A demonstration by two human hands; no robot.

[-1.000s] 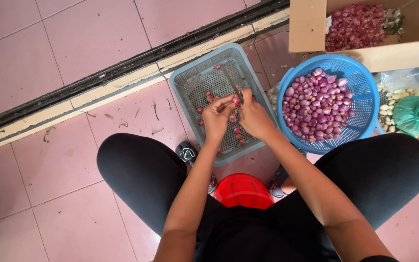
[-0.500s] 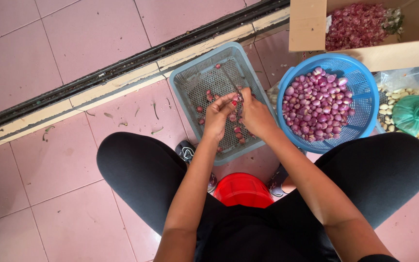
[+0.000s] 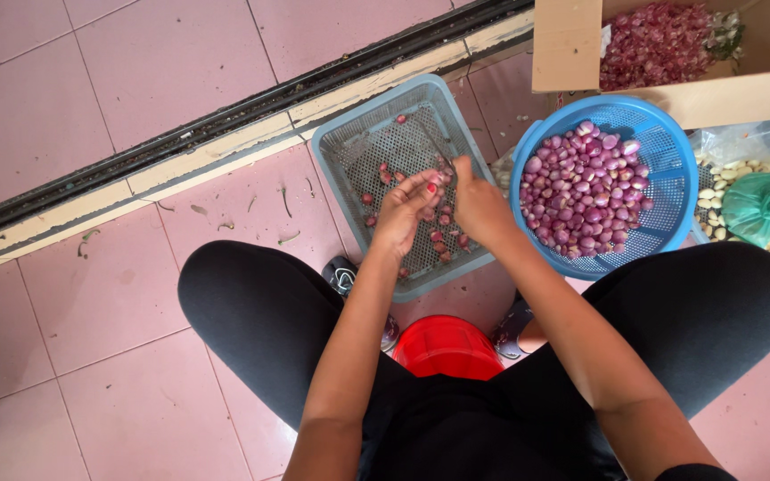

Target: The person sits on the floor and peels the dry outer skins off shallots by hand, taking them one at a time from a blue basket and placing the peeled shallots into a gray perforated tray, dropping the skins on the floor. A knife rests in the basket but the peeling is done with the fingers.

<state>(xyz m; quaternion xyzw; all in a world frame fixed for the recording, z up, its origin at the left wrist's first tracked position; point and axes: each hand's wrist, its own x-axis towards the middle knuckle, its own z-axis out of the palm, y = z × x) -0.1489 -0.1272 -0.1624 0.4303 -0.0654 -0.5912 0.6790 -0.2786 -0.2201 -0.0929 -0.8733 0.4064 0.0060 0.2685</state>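
My left hand point(image 3: 401, 212) pinches a small purple shallot point(image 3: 432, 185) at its fingertips, over a grey-blue rectangular basket point(image 3: 349, 151). My right hand point(image 3: 481, 210) is closed right beside it, thumb up, and a thin knife blade point(image 3: 444, 153) seems to stick out from it toward the shallot. Several shallots and bits of skin lie in the basket under both hands. A round blue basket point(image 3: 661, 142) of peeled shallots sits just right of my right hand.
A cardboard box point(image 3: 572, 44) holding red shallots stands at the top right. Garlic cloves point(image 3: 719, 191) and a green bag point(image 3: 764, 207) lie at the right edge. A red stool point(image 3: 445, 346) is between my knees. A dark floor channel point(image 3: 225, 116) runs behind the basket.
Both hands stay over the grey-blue basket; the fingers have shifted slightly around the shallot. Nothing else has moved.
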